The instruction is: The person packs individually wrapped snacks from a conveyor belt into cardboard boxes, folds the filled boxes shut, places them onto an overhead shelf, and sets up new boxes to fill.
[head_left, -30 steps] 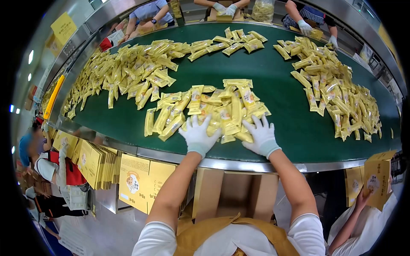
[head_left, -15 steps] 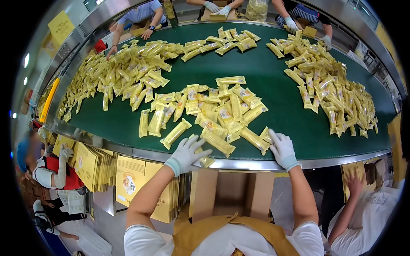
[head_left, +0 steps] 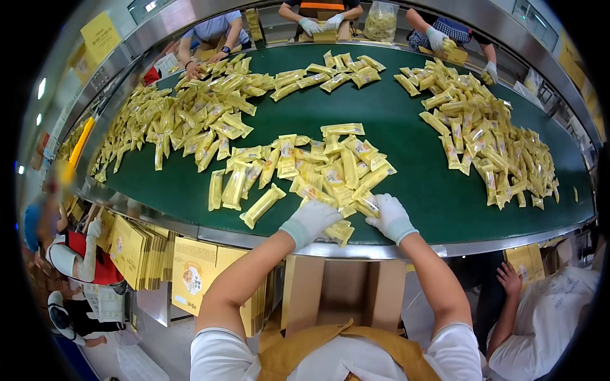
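Yellow wrapped snack packets lie in a loose heap on the green conveyor belt, close to its near edge. My left hand, in a white glove, curls over packets at the heap's front left; its fingertips are partly hidden among them. Gloved in white too, my right hand has thumb and fingers closed on the end of a snack packet at the front right. Between my hands, one packet lies near the metal rim.
Larger packet piles lie left and right. Below the belt's edge stands an open cardboard box, with flattened yellow cartons at its left. Co-workers' hands are across the belt; another person is at right.
My hands have come closer together, left moving right and right moving left. The left fingers have gone from spread to curled, and the right hand has closed on a packet.
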Demonstrator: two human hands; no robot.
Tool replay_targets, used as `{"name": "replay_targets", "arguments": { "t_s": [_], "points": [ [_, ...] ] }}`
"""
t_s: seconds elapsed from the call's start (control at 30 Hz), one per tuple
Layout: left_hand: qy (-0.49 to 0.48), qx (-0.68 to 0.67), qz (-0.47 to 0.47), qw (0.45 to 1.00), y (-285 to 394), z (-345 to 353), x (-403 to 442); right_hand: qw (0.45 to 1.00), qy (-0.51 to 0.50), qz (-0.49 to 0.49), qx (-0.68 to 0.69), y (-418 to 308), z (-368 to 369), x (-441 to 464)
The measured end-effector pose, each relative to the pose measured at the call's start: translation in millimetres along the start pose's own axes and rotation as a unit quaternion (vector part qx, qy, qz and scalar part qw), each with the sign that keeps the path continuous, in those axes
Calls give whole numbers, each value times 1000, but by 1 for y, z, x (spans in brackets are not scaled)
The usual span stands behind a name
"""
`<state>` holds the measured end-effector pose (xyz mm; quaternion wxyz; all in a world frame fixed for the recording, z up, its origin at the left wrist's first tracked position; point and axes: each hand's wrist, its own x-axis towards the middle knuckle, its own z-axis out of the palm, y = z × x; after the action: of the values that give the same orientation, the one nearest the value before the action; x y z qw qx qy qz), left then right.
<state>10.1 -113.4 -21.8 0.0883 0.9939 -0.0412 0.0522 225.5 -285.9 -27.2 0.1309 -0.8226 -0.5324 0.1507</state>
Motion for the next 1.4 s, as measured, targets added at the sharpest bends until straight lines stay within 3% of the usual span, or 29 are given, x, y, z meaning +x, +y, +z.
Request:
{"name": "replay_targets", "arguments": {
  "t_s": [0.13,0.23,0.33,0.4,0.47,0.53,0.63,0.73,0.93,1.03,1.13,1.17,1.23,1.27,1.4],
  "points": [
    [-95,-27,-119,988,7,-14,-11,995,-91,17,-29,19,-19,-11],
    [-146,-92,-206,963,5,-34,-38,998,-58,26,-17,15,-54,-16],
    [-32,-163,-316,934,-4,-58,-67,984,49,10,169,-26,-99,-13],
    [72,-100,-392,912,-12,-78,-70,978,114,-40,168,-58,-100,8],
    [40,-71,-499,863,-31,-79,-69,970,182,-116,109,-84,-79,40],
    [-60,-39,-569,819,-39,-67,-61,998,56,4,0,-115,-62,77],
    [-101,2,-585,804,-40,-48,-59,997,17,66,-34,-115,-13,107],
    [-92,27,-570,816,-49,-36,-66,997,17,67,-31,-113,-12,104],
    [-76,30,-518,852,-50,-47,-75,999,-1,-16,-35,-72,-36,55],
    [-26,64,-475,877,-32,-35,-83,995,61,-57,-53,-36,-51,16],
    [32,149,-380,912,-26,-8,-91,949,186,-98,-234,11,-41,-10],
    [10,108,-376,920,-26,-1,-94,944,200,-109,-240,25,-31,-18],
    [78,182,-328,924,-5,-1,-95,930,232,-132,-251,45,-7,-34],
    [111,219,-303,921,5,-1,-98,941,196,-136,-238,28,-18,-51],
    [-49,50,-410,909,12,-38,-86,954,182,-125,-203,25,-15,-68]
  ]
}}
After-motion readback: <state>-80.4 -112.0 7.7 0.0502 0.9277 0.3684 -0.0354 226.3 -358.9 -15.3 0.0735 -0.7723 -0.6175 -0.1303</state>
